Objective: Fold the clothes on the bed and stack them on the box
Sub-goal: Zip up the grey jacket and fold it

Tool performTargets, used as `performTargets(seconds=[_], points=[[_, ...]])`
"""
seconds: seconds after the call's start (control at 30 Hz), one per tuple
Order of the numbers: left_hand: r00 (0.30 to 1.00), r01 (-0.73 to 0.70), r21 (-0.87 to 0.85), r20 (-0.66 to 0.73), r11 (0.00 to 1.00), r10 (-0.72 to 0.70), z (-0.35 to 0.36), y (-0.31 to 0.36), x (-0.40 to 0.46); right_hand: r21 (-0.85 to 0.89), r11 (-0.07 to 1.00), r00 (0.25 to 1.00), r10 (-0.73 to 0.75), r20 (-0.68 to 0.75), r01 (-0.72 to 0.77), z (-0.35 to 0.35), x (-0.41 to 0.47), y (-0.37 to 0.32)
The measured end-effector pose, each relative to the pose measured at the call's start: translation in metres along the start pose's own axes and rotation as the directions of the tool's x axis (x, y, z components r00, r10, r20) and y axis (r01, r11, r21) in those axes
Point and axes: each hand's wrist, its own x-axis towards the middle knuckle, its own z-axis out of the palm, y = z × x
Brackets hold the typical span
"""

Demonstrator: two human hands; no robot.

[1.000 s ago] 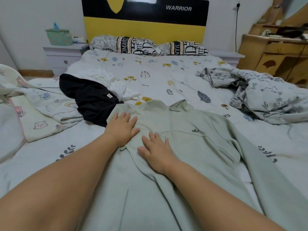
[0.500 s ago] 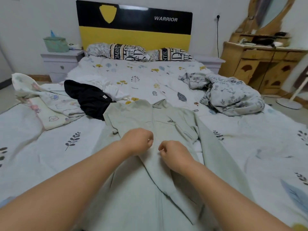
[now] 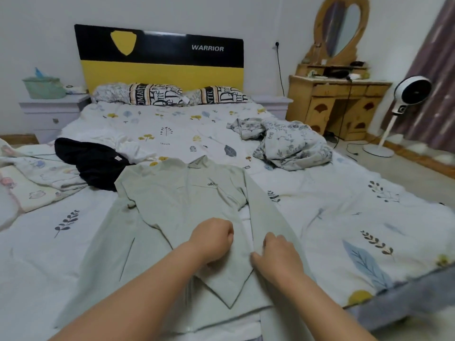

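Both hands work at the near edge of the bed (image 3: 344,217), close together but not touching. Curled into a fist, the left hand (image 3: 213,238) sits on the pale green jacket (image 3: 177,203) and appears to pinch a fold of its fabric, though the fingertips are hidden. Just to its right, the right hand (image 3: 278,253) grips the edge of the jacket's long right sleeve (image 3: 266,217), thumb below and fingers curled over the cloth.

That jacket lies front-up along the middle of the bed, collar pointing toward the headboard (image 3: 160,57), its hem at the near edge. One front panel is folded across into a point just below the hands. The right sleeve runs down toward the near edge.

Farther back, touching the jacket's left shoulder, lies a crumpled black garment (image 3: 91,161), with a white garment (image 3: 130,146) bunched just behind it. A pale printed blanket (image 3: 32,173) is heaped at the bed's left edge. Toward the right edge, well apart from the jacket, sits a rumpled grey floral garment (image 3: 288,143).

Two lettered pillows (image 3: 157,94) rest against the headboard at the far edge. Beyond the bed stand a nightstand (image 3: 51,109) on the left, and a wooden dresser (image 3: 339,104) and a white fan (image 3: 411,94) on the right.
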Motion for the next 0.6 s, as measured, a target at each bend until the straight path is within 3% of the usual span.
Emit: performTargets(seconds=[0.27,0.37,0.43,0.5,0.53,0.6], points=[[0.998,0.056,-0.235,0.051,0.970,-0.045,0.020,0.032,0.044,-0.139,0.990,0.998,0.017,0.066,-0.007,0.006,0.020,0.005],[0.991,0.116,-0.275,0.098,0.954,-0.092,0.027,0.032,0.057,-0.115,0.993,0.995,0.024,0.101,-0.013,-0.003,0.028,0.007],[0.980,0.183,-0.312,0.128,0.932,-0.149,0.028,0.031,0.062,0.043,0.998,0.990,0.034,0.134,-0.040,-0.011,0.035,0.007],[0.964,0.259,-0.420,0.173,0.870,-0.204,0.026,0.031,0.067,0.389,0.915,0.985,0.044,0.169,-0.108,-0.022,0.042,0.005],[0.950,0.306,-0.515,0.218,0.800,-0.223,0.023,0.031,0.069,0.531,0.837,0.984,0.044,0.174,-0.131,-0.029,0.044,0.001],[0.912,0.404,-0.749,0.374,0.524,-0.169,0.009,0.032,0.066,0.707,0.695,0.986,0.015,0.169,-0.131,-0.045,0.046,-0.011]])
